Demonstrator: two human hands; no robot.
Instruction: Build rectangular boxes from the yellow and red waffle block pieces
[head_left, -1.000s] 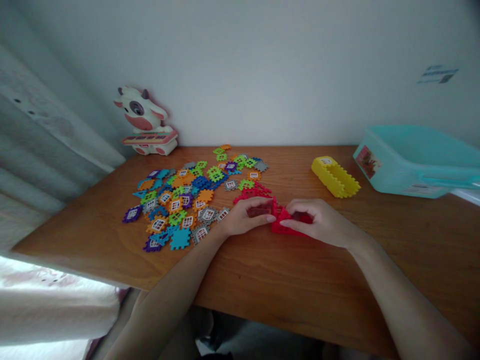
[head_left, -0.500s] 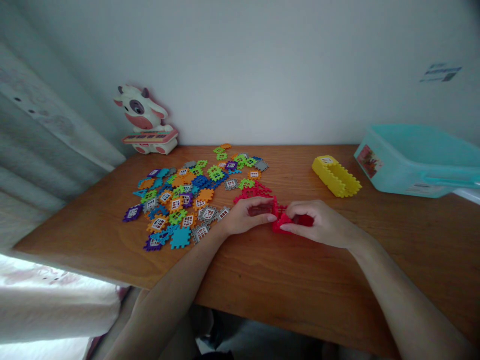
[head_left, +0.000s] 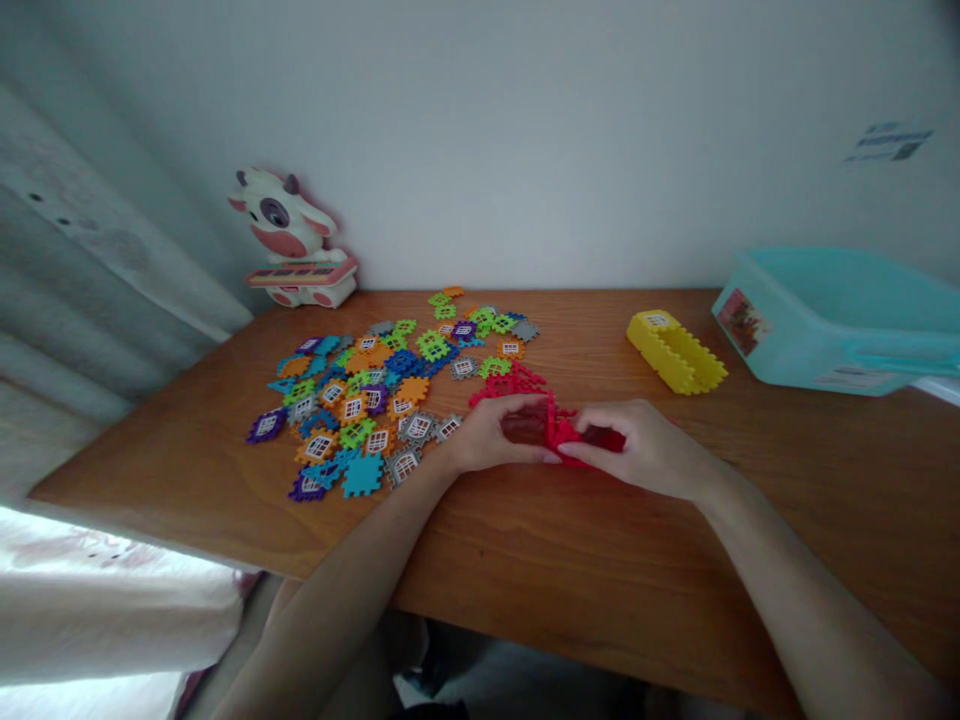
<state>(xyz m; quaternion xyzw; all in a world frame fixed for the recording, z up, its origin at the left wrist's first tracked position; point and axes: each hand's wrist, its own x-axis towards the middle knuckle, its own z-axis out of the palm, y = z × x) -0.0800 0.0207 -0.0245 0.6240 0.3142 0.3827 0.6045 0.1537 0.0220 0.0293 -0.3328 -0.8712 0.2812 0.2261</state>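
Observation:
Red interlocking building tiles (head_left: 553, 425) are gripped between both hands, low over the table; one tile stands upright. My left hand (head_left: 499, 432) closes on the upright tile from the left, thumb at its lower edge. From the right, my right hand (head_left: 637, 445) holds the red tiles with thumb and curled fingers; its palm hides part of them. More loose red tiles (head_left: 517, 380) lie just behind my left hand. To the left spreads a pile of mixed tiles (head_left: 375, 400) in orange, green, blue, purple and grey, several with white window inserts.
A yellow open box shape built of tiles (head_left: 671, 355) lies at the back right. Beside it is a turquoise plastic bin (head_left: 825, 345). A toy cow with a keyboard (head_left: 300, 245) stands at the back left, near a curtain (head_left: 90, 260). The wooden table (head_left: 525, 560) meets the wall behind.
My left thumb has shifted down to the lower edge of the upright red tile, and the fingers have opened slightly around it. My right hand has barely moved.

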